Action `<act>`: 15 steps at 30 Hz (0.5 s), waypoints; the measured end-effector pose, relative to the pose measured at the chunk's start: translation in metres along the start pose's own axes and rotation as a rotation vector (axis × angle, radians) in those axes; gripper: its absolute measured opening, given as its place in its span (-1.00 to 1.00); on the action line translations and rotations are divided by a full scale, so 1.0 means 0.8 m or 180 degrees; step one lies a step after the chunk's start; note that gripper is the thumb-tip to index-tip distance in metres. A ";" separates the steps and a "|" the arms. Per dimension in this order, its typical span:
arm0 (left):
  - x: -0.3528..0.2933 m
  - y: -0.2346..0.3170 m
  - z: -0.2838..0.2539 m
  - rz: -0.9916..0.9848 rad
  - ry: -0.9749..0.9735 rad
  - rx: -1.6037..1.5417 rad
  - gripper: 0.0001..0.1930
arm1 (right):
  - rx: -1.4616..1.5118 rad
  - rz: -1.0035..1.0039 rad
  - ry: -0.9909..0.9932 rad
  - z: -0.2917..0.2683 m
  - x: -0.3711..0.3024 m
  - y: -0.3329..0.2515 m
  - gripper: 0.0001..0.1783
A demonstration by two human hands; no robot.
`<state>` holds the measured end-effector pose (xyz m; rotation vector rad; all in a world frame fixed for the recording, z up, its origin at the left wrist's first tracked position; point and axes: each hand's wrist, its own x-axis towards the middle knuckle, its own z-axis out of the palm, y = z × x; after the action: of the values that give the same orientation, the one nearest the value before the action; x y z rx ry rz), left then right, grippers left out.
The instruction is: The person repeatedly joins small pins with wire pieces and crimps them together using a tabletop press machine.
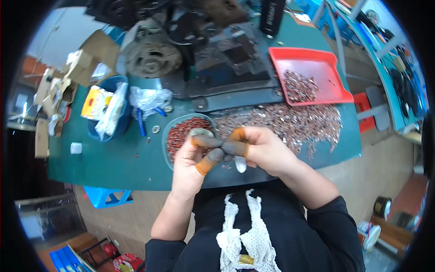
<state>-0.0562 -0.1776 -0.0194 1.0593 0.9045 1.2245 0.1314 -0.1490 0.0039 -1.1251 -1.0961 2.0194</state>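
Note:
Grey and orange covers sit on several fingers of both hands. My left hand (187, 162) and my right hand (265, 148) meet fingertip to fingertip over the table's front part. Both are closed in a pinch, and whatever is between the fingertips is too small or hidden to make out. A white rounded tip (240, 165) shows just below my right fingers; I cannot tell whether it is a finger cover or something held. Partly behind my left hand stands a pale green bowl (166, 137) of small red parts (192, 123).
A wide heap of small brownish metal parts (290, 122) spreads right of the bowl. Behind it is a red tray (317, 55) with more parts. A dark machine (226, 59) fills the back. Left are blue-handled pliers (141, 122), a plastic bag (149, 99) and a blue bin (118, 128).

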 end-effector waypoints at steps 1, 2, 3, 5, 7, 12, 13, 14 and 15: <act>-0.001 0.002 0.007 -0.0050 0.0152 0.0058 -0.80 | 0.0021 0.0032 0.0116 -0.002 -0.001 0.005 -0.88; 0.001 0.001 0.012 0.0291 0.0225 0.0765 -0.79 | 0.0203 -0.0196 0.0051 -0.007 -0.003 0.010 -0.89; 0.006 0.005 0.016 0.0818 0.0092 0.1589 -0.78 | 0.0373 -0.0431 -0.0012 -0.016 -0.008 0.014 -0.89; 0.007 0.006 0.021 0.0953 -0.0072 0.2105 -0.79 | 0.0315 -0.0391 0.0065 -0.029 -0.023 0.013 -0.87; 0.010 0.007 0.031 0.1011 -0.0282 0.2013 -0.80 | -0.0492 -0.0875 0.0451 -0.046 -0.056 -0.001 -0.86; 0.008 -0.009 0.025 0.0489 -0.0335 0.1127 -0.83 | -0.2867 -0.1669 0.1438 -0.137 -0.138 0.021 -0.84; 0.007 -0.011 0.025 0.0474 -0.0357 0.1094 -0.83 | -0.3032 -0.1496 0.1559 -0.142 -0.154 0.033 -0.83; 0.008 -0.013 0.025 0.0322 -0.0314 0.0947 -0.82 | -0.3043 -0.1468 0.1579 -0.144 -0.164 0.044 -0.83; 0.008 -0.016 0.025 0.0166 -0.0268 0.0806 -0.81 | -0.3209 -0.1366 0.1698 -0.144 -0.172 0.057 -0.82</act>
<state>-0.0325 -0.1742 -0.0262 1.3331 0.9895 1.1188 0.2942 -0.2356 -0.0157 -1.5681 -1.8856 0.6989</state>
